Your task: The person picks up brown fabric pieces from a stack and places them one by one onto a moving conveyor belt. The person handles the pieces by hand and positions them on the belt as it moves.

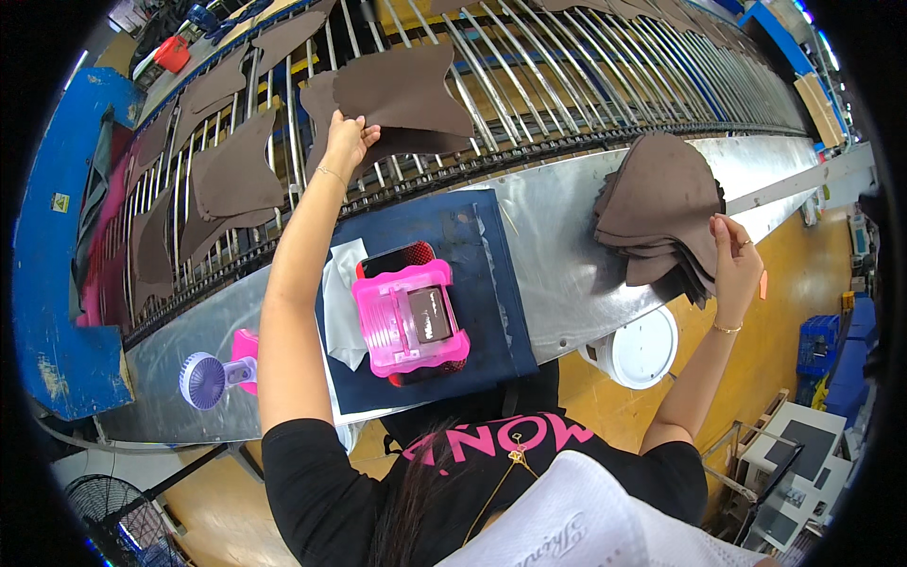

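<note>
Brown leather piece [402, 94], flat, curvy-edged, on rollers [567, 66].

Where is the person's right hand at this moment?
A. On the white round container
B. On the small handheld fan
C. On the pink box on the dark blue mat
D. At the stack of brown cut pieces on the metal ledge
D: the right hand touches the edge of the stack of brown cut pieces lying on the metal ledge, while the left hand is at a brown piece on the roller conveyor.
</note>
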Demonstrator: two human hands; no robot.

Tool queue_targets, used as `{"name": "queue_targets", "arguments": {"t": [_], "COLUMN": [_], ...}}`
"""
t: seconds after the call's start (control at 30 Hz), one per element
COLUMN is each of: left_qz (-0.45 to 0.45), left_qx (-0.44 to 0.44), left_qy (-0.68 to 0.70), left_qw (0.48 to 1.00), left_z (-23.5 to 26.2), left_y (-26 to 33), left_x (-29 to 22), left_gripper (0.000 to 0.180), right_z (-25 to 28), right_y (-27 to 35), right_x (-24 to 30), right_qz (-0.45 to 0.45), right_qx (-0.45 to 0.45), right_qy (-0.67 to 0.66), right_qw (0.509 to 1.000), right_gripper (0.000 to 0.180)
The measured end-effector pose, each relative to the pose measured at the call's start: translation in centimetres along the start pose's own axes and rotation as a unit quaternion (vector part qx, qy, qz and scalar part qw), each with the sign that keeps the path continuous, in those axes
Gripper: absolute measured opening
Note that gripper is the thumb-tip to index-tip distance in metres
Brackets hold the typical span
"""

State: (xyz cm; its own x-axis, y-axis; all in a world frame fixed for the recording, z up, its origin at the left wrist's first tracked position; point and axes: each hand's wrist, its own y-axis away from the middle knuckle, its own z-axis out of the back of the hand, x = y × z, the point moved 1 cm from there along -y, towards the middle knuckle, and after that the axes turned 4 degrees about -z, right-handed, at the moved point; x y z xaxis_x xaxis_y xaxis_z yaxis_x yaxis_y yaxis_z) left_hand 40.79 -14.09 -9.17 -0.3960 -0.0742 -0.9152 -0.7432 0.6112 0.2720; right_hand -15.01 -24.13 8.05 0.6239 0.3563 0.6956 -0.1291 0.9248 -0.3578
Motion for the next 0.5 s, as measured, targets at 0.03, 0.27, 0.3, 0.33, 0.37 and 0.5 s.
{"name": "queue_targets", "arguments": {"t": [0.03,0.27,0.3,0.33,0.37,0.5], "left_qz": [-0.008,0.145,0.147,0.147,0.111,0.009], "left_qx": [-0.006,0.051,0.053,0.057,0.005,0.09], "left_qy": [-0.004,0.021,-0.04,-0.096,-0.187,-0.407], "left_qw": [1.0,0.988,0.987,0.983,0.976,0.909], "left_z": [0.1,3.9,2.2,0.6,0.5,1.1], "left_y": [0.0,-0.6,1.0,2.6,4.0,7.3], "left_x": [0.4,0.1,-0.7,-1.5,-2.1,-4.9], "left_gripper": [0.027,0.054,0.056,0.057,0.057,0.072], "right_z": [0.0,-0.7,-0.2,0.8,0.8,0.7], "right_y": [0.1,-0.4,-0.6,-0.9,-1.5,-4.2], "right_x": [-0.1,0.3,-0.7,-1.6,-3.5,-13.0], "right_qz": [-0.003,-0.025,-0.043,-0.024,0.001,-0.106], "right_qx": [-0.001,0.019,0.022,0.002,-0.009,0.083], "right_qy": [0.0,0.124,0.172,0.232,0.279,0.394], "right_qw": [1.0,0.992,0.984,0.972,0.96,0.909], "right_gripper": [0.025,0.032,0.035,0.039,0.043,0.055]}}
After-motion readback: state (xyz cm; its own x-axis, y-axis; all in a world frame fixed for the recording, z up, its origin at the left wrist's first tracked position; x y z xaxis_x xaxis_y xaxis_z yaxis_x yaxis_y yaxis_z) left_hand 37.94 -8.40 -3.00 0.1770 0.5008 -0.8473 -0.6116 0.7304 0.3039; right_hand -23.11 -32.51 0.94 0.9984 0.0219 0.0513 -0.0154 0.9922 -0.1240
